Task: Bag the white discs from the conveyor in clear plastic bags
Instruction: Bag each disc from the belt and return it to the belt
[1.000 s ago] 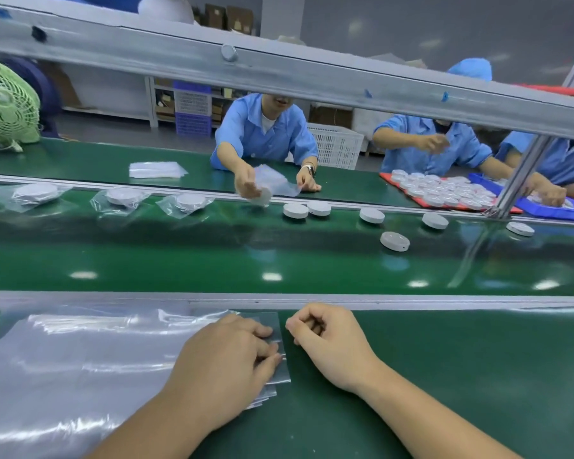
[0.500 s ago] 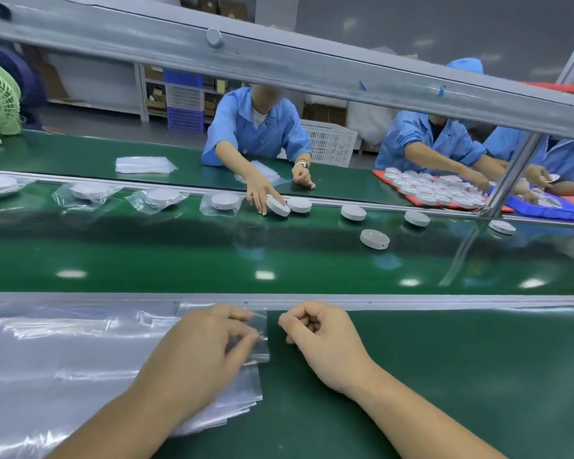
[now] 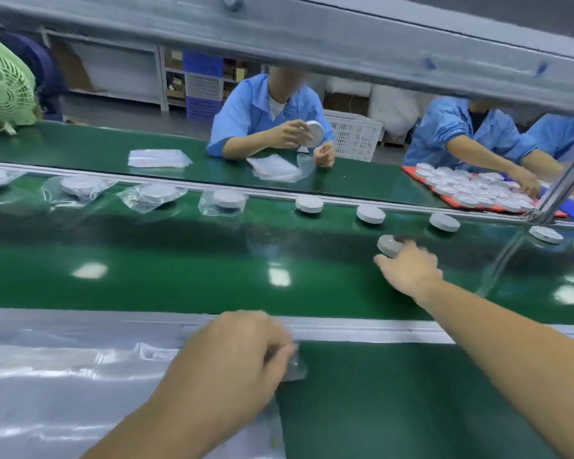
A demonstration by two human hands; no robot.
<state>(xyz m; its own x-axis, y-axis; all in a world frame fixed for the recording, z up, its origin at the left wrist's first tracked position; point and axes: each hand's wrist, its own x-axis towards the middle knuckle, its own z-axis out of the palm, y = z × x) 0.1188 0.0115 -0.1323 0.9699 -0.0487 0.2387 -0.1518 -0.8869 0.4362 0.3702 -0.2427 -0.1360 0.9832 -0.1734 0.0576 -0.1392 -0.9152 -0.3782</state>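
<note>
1. Contact on the belt! The right hand (image 3: 408, 270) is stretched out over the conveyor (image 3: 179, 266), thumb and fingers closing round the near rim of a white disc (image 3: 389, 245). The disc sits tilted in that pinch, though motion blur hides how firm the hold is.
2. Back at the table (image 3: 411, 409), the left hand (image 3: 236, 352) has its fingers curled and pinches the corner of a clear bag (image 3: 294, 369), at the right edge of the bag stack (image 3: 63, 376).
3. Handling call: the disc looks like a stiff, light plastic puck with a smooth finish, so it could slip. The rim is the place to take it, thumb opposite fingers. The bag is thin, limp film that likely clings to the sheets below, so it is best held at a mouth corner and spread open.
4. Further out, loose discs (image 3: 370, 214) line the far side of the belt, and bagged discs (image 3: 227, 200) lie to their left. A worker (image 3: 269, 117) in blue sits opposite, holding up a disc.
5. What's new: a second ago both hands were together at the stack, the right one clenched just beside the left. Now the right has crossed to the belt for the disc that lay flat and alone there. The left keeps its pinch on the bag.
</note>
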